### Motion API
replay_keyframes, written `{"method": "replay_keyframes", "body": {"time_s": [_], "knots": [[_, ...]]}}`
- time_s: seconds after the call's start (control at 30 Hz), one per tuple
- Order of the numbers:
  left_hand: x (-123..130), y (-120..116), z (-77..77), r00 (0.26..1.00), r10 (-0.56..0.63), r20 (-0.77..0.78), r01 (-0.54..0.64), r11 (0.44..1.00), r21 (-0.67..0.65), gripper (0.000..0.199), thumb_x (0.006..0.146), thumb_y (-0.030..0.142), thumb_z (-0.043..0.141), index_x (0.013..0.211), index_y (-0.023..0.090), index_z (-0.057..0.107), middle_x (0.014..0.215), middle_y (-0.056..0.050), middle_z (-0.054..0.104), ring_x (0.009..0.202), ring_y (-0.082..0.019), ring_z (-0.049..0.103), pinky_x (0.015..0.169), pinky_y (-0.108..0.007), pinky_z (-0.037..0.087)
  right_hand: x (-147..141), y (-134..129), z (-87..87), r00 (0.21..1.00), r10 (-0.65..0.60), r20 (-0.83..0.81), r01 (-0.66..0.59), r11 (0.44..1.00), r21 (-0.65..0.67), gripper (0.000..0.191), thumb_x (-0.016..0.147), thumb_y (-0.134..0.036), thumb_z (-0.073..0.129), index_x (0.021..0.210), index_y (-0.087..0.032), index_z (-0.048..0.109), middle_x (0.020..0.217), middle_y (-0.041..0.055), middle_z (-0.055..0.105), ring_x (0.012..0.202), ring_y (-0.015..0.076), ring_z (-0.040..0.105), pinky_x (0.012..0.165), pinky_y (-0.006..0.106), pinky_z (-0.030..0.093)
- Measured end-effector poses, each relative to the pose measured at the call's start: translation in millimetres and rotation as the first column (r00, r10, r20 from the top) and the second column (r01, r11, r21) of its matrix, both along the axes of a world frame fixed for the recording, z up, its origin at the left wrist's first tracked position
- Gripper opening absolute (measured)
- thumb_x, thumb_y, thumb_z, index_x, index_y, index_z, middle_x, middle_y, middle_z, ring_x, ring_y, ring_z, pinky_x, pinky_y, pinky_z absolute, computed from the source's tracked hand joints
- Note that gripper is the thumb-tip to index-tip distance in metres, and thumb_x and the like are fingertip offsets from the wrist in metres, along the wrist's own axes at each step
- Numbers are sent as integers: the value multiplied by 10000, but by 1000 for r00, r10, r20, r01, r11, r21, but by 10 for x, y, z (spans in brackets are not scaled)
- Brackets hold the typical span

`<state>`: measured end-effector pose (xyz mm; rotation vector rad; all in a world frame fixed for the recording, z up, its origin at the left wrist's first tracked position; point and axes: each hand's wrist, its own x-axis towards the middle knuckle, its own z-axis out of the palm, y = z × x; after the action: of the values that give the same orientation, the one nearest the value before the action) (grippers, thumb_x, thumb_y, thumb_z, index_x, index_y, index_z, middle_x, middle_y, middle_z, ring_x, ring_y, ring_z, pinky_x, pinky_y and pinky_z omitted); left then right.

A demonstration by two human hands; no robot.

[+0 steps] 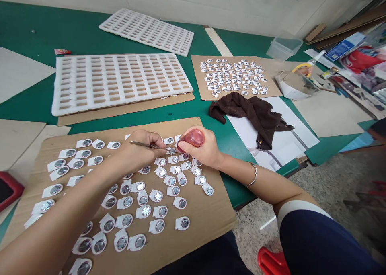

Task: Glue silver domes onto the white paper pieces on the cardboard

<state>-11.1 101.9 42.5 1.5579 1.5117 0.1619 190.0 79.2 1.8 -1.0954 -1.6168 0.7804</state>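
My left hand [143, 144] is closed around slim metal tweezers [144, 145], whose tip reaches a small round silver piece on a white tab [171, 150]. Wrapped in my right hand [208, 150] is a reddish translucent squeeze bottle [196, 137], tilted toward that same piece; its nozzle is hidden by my fingers. Both hands are close together over the far part of a brown cardboard sheet [208, 214]. Many similar silver pieces on white tabs [144, 211] lie spread over it, some covered by my left forearm.
Behind the cardboard lies a white foam tray [120, 82] with rows of slots, and a second foam tray [147, 31] is farther back. At right are another cardboard [197, 76] of pieces, a brown cloth [250, 112] and a box with yellow-handled scissors [303, 68].
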Motion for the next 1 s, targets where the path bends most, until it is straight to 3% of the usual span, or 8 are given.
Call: {"method": "replay_keyframes", "body": {"time_s": [0.43, 1.0], "knots": [[-24, -12, -17, 1000, 7, 7, -7, 1000, -4, 251, 603, 416, 652, 704, 189, 688, 667, -39, 650, 570, -148, 519, 497, -255, 358, 6, 3, -1, 1000, 11, -11, -11, 1000, 12, 256, 727, -407, 757, 801, -208, 614, 779, 16, 703, 720, 149, 662, 707, 307, 543], [-2, -12, 8, 1000, -14, 20, 14, 1000, -2, 233, 623, 397, 642, 705, 182, 679, 683, -42, 647, 581, -149, 511, 522, -267, 365, 12, 19, 10, 999, -15, 31, 16, 1000, -25, 313, 732, -494, 727, 797, -219, 592, 788, 26, 709, 743, 169, 668, 736, 336, 552]]}}
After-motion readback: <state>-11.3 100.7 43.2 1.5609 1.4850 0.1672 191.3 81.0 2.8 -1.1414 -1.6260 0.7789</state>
